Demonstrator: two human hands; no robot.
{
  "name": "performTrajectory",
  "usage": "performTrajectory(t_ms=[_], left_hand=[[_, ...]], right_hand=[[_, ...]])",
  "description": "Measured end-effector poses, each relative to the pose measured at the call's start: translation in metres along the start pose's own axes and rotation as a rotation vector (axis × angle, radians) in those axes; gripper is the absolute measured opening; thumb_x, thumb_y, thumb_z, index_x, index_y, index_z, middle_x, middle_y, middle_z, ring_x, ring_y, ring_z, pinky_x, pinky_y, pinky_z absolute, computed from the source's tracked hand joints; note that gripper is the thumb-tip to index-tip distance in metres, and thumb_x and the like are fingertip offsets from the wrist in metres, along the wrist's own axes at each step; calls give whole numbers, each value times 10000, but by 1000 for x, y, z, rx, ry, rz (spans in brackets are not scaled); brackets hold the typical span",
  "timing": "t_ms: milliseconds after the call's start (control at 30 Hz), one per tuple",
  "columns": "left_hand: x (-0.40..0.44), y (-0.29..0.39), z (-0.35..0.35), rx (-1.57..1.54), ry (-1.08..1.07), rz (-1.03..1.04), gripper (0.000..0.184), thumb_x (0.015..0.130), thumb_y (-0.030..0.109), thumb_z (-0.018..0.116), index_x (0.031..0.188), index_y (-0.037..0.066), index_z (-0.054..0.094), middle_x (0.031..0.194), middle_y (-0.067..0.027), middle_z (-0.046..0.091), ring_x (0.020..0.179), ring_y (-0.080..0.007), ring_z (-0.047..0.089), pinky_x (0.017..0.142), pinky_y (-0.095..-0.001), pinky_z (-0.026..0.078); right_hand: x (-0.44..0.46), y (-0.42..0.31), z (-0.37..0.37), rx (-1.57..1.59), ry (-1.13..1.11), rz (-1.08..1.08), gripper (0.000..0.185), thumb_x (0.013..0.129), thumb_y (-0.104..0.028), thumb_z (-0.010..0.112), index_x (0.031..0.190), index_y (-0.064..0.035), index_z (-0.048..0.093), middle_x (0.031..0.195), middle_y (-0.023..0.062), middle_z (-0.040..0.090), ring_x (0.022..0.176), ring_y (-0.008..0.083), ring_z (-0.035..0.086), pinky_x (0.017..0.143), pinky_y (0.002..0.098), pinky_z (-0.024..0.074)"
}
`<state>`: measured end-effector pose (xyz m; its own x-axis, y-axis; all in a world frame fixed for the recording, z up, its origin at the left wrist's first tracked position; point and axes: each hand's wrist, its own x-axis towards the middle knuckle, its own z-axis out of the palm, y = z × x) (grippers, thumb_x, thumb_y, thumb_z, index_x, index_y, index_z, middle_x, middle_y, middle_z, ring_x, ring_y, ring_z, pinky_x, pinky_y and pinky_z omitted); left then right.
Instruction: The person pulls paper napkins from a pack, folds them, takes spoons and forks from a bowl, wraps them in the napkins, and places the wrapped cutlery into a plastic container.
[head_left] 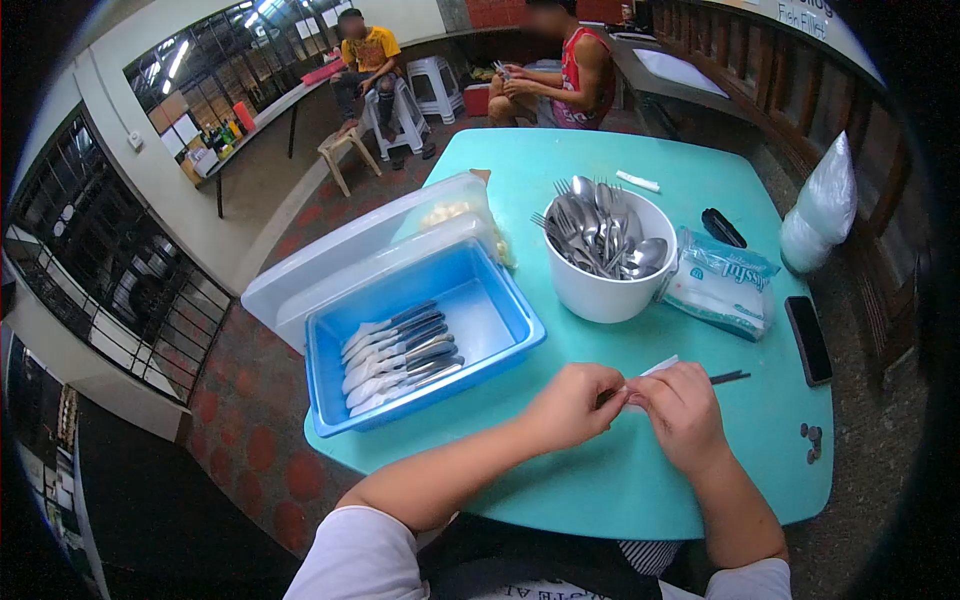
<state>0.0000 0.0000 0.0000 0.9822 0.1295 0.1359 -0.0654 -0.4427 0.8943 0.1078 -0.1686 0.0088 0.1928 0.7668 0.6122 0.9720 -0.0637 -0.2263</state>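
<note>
Close above the table's near side, my right hand (682,415) is closed around cutlery in a white paper napkin (662,366). Dark-looking utensil handles (731,377) stick out to the right of that hand. My left hand (578,405) pinches the napkin's left end, its fingertips meeting those of the right. Left of my hands, a blue tub (420,408) contains several napkin-wrapped cutlery bundles (385,360) with their metal handles bare. Beyond my hands stands a white bucket (607,298) full of forks and spoons (600,230). A napkin pack (720,285) lies against its right side.
Translucent lids (370,255) lean behind the tub, beside a bag of pale pieces (450,213). A phone (808,340), coins (812,440), a black object (722,228) and a plastic-wrapped roll (820,205) line the turquoise table's (500,490) right side. Two people sit beyond it.
</note>
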Motion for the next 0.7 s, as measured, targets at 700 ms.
performTrajectory(t_ms=[700], left_hand=[[-6,2,-6,304,-289,110,187,889,135,654,945,-42,677,781,-212,649,688,-396,631,660,-465,502]], right_hand=[[-7,21,2,371,-416,283,190,801,-273,739,795,-86,703,751,91,685,754,272,658,867,431,442]])
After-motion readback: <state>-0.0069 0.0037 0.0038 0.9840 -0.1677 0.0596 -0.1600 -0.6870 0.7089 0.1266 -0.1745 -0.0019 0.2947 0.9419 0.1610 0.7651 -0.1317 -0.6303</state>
